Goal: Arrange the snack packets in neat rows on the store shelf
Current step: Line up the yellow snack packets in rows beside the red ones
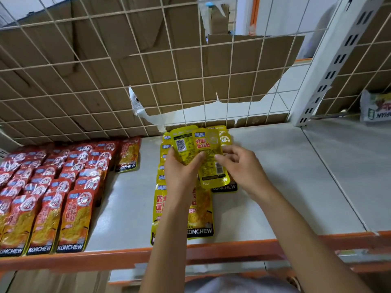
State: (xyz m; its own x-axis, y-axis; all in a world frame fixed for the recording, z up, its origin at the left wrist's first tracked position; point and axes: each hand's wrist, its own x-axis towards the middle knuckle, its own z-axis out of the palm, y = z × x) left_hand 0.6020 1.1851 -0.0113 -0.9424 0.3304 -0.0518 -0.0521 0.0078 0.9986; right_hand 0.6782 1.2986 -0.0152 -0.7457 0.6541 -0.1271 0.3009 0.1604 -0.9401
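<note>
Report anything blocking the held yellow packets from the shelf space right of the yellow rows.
Nothing visible does: left hand and right hand hold the yellow packets above the yellow rows, and the shelf just right of them shows bare.

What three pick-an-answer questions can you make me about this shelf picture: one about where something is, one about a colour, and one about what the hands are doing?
1. Where on the shelf do the red packets lie?
A. at the left end
B. at the right end
C. in the middle

2. What colour are the held packets?
A. blue
B. green
C. yellow

3. What are the left hand and the right hand doing?
A. lying flat on the shelf
B. gripping packets
C. hanging empty

Answers:
1 A, the red packets fill rows at the left end.
2 C, the held packets are plainly yellow.
3 B, fingers of both hands curl round the held packets above the shelf.
</note>
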